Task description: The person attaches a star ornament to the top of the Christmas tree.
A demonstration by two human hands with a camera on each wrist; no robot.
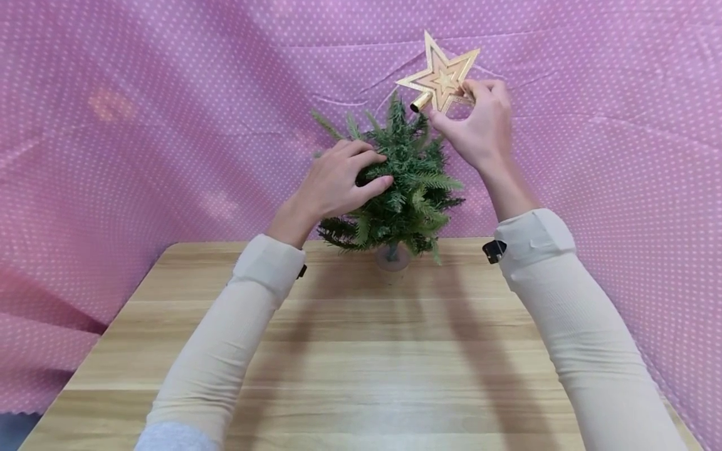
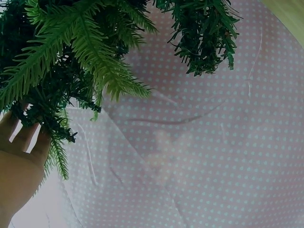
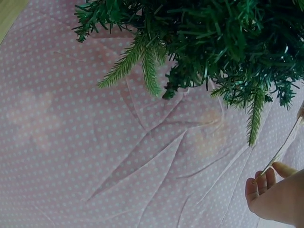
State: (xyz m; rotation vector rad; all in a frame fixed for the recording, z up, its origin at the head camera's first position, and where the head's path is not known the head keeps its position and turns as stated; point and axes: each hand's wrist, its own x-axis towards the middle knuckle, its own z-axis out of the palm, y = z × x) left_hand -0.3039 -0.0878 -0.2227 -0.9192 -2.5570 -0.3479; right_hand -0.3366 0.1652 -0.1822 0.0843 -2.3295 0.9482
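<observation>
A small artificial Christmas tree [image 1: 414, 181] stands upright near the table's far edge. My left hand [image 1: 344, 175] grips its upper left side, thumb at the front and the other fingers partly sunk in the branches. The left wrist view shows that hand [image 2: 21, 166] with its fingertips hidden behind the needles. A gold star tree topper [image 1: 443, 78] is pinched by its right side between the thumb and fingers of my right hand [image 1: 485, 122]. The star is tilted, its short tube [image 1: 421, 102] pointing down left, just right of the treetop. In the right wrist view, the star [image 3: 284, 145] appears edge-on.
The wooden table [image 1: 361, 369] stretches in front of the tree, with arm shadows on it. A round, clear-looking base [image 1: 393, 258] supports the tree. Pink dotted cloth [image 1: 186, 125] hangs behind and along both sides.
</observation>
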